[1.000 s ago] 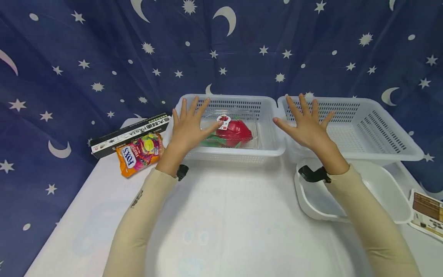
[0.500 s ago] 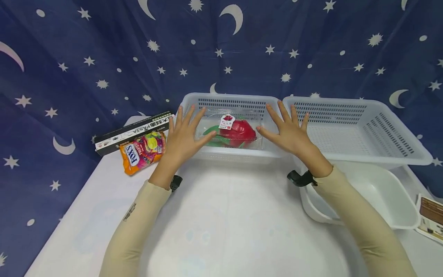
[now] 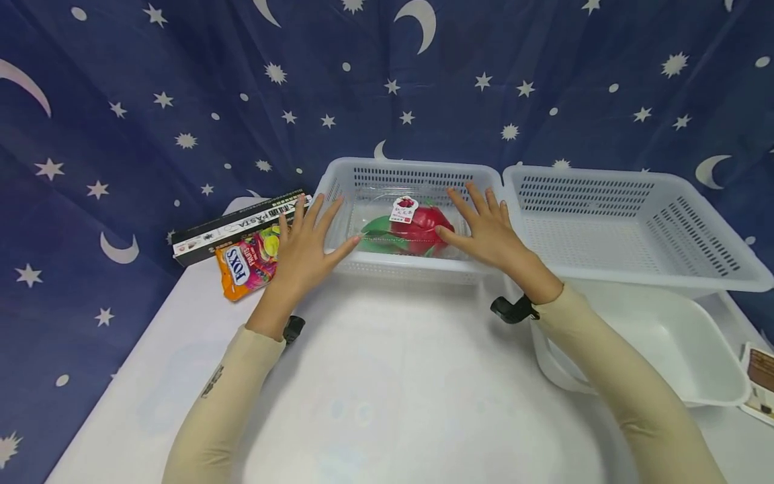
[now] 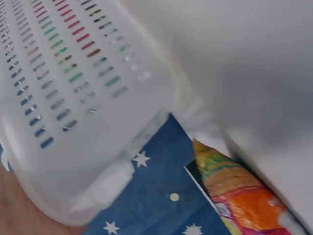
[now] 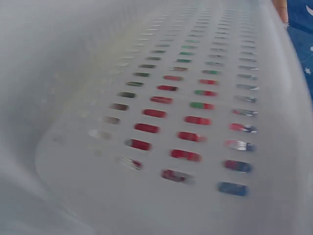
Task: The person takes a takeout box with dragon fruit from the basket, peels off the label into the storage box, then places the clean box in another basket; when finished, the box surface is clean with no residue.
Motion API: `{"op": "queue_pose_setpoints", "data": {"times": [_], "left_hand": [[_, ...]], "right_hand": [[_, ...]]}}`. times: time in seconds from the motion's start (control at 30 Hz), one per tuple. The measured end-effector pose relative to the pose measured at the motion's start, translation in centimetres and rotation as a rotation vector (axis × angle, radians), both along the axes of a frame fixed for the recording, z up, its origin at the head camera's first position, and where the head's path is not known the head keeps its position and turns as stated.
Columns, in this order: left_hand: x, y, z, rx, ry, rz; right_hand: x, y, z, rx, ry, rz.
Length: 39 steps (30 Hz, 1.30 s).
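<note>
In the head view my left hand (image 3: 304,257) is at the front left corner of the left white basket (image 3: 417,263), fingers spread. My right hand (image 3: 492,236) spreads its fingers over the same basket's front right part. Neither hand holds anything; whether they touch the rim I cannot tell. Inside the basket lies a clear plastic box (image 3: 371,207) with a white label and red and green contents. The left wrist view shows the basket's slotted side (image 4: 54,161) and some skin at the lower left. Red and green show through the slots (image 5: 154,113) in the right wrist view.
A black pasta box (image 3: 199,245) and an orange FOX'S candy bag (image 3: 248,265) lie left of the basket. On the right stand a second white basket (image 3: 580,242) and a white tub (image 3: 671,343). A brown and white packet (image 3: 760,383) lies at the right edge.
My right hand has moved left, from the second basket to over the left one. The left hand has shifted slightly left and toward me. The head view has turned a little.
</note>
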<state>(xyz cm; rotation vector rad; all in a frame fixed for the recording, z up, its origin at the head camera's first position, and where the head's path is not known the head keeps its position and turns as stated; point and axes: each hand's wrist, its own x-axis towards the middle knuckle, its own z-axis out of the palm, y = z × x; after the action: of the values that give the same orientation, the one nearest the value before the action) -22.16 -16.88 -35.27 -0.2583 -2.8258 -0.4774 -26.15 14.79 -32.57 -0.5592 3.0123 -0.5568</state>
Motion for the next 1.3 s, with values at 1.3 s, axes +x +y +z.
{"op": "queue_pose_setpoints", "data": {"times": [1.3], "left_hand": [[0.5, -2.1, -1.3, 0.550, -0.251, 0.049]], "right_hand": [[-2.8, -0.7, -1.5, -0.340, -0.394, -0.050]]}}
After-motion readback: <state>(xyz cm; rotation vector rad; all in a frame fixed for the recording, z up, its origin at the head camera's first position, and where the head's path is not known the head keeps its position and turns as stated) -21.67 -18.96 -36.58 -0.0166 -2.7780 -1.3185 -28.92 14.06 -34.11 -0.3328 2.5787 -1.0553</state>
